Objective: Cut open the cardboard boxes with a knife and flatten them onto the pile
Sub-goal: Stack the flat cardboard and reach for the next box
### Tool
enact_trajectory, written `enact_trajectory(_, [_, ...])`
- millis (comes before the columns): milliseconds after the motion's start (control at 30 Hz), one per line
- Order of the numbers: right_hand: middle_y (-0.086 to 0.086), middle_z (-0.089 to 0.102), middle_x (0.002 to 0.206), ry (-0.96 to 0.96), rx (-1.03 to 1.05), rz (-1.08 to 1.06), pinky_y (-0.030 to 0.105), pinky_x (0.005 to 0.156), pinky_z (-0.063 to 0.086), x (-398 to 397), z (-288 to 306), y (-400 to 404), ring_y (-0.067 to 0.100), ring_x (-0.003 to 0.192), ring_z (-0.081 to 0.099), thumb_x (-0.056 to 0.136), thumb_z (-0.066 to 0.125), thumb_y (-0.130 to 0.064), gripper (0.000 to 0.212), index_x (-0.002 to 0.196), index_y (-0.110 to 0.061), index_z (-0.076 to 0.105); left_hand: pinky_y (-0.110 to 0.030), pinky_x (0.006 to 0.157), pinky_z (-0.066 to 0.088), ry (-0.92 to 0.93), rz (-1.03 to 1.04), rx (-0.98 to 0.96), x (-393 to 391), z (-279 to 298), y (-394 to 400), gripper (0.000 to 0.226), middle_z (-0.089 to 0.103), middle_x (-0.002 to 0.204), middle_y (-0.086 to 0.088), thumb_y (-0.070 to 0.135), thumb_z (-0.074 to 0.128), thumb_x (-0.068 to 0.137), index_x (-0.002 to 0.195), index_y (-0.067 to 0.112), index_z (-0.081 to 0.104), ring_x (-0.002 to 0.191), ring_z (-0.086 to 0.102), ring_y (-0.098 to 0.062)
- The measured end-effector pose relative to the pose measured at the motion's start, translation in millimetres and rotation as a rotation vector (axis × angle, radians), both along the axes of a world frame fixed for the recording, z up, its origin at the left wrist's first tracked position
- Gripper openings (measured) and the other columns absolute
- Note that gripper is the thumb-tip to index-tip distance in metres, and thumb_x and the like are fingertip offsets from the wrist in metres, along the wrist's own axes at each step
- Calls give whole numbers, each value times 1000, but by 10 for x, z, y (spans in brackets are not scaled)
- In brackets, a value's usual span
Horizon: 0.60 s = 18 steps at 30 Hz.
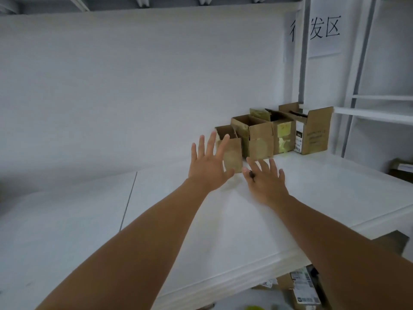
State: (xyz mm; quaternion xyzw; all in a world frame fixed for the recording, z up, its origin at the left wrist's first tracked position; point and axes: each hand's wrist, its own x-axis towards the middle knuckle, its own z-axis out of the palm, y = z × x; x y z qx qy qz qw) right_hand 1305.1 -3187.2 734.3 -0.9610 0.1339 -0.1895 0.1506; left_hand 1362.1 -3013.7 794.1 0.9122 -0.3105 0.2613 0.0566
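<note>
Head view is showing four cardboard boxes standing in a row on the white surface [312, 186], against the white wall [134, 86], the row running from the middle out toward the right and rear. Nearest box [232, 153] is standing upright, top flaps open, a taped face turning toward the camera. Second box [257, 137] is sitting just beside it, also open-topped and upright. Third box [282, 133] is carrying yellow-green tape patches. Fourth box [312, 133] is the farthest right, one flap standing up, a white label with black print showing on its front. Two hands are reaching in, both with fingers spread and straight, holding nothing. Left hand [209, 166] is overlapping the nearest box's left side; contact cannot be told through the blur. Right hand [266, 182] is hovering low over the surface just in front of the first and second boxes, a dark mark showing near the thumb. Flattened cardboard [304, 291] is lying under the surface edge, lower right. Knife is not visible.
</note>
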Motion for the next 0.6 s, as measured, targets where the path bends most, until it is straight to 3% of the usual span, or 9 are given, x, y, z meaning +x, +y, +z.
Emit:
enact_trajectory(100, [1, 11, 164, -27, 29, -6, 57, 117, -1, 10, -21, -2, 28, 151, -8, 75, -19, -72, 88, 154, -40, 6, -54, 120, -6, 5, 29, 15, 95, 54, -143, 96, -11, 167, 0, 61, 52, 92, 157, 30, -13, 151, -13, -37])
enact_trajectory(233, [1, 9, 164, -27, 34, 7, 56, 117, -1, 32, -41, -11, 27, 151, -9, 75, -19, -73, 88, 154, -41, 3, -55, 120, -4, 48, -9, 33, 162, 77, -324, 102, 13, 164, -1, 58, 57, 91, 157, 22, -13, 152, -5, -34])
enact_trajectory(300, [2, 10, 164, -36, 31, 13, 56, 118, 2, 48, -51, -17, 27, 151, -6, 76, -18, -73, 87, 154, -41, 3, -55, 120, 3, 17, 4, 35, 168, 86, -384, 102, 22, 158, -6, 55, 60, 89, 158, 20, -7, 150, 8, -35])
enact_trajectory(367, [3, 14, 163, -59, 18, 7, 57, 117, 7, 55, -58, -22, 28, 151, -1, 76, -17, -72, 88, 154, -39, 6, -52, 119, 13, -27, 47, 34, 172, 105, -403, 88, 30, 149, -12, 47, 61, 90, 156, 18, 11, 142, 24, -35])
enact_trajectory(467, [3, 17, 162, -79, 29, 8, 56, 117, 9, 62, -69, -17, 28, 151, 2, 77, -16, -73, 88, 154, -39, 8, -46, 114, 24, -88, 90, 33, 194, 100, -353, 49, 37, 138, -12, 35, 57, 93, 136, 16, 41, 130, 35, -32])
enact_trajectory(600, [2, 19, 162, -95, 31, 10, 55, 118, 11, 58, -66, -7, 27, 151, 3, 78, -14, -73, 85, 154, -39, 7, -42, 108, 31, -87, 131, -9, 196, 58, -202, 51, 44, 133, -9, 47, 59, 93, 129, 14, 44, 125, 41, -30])
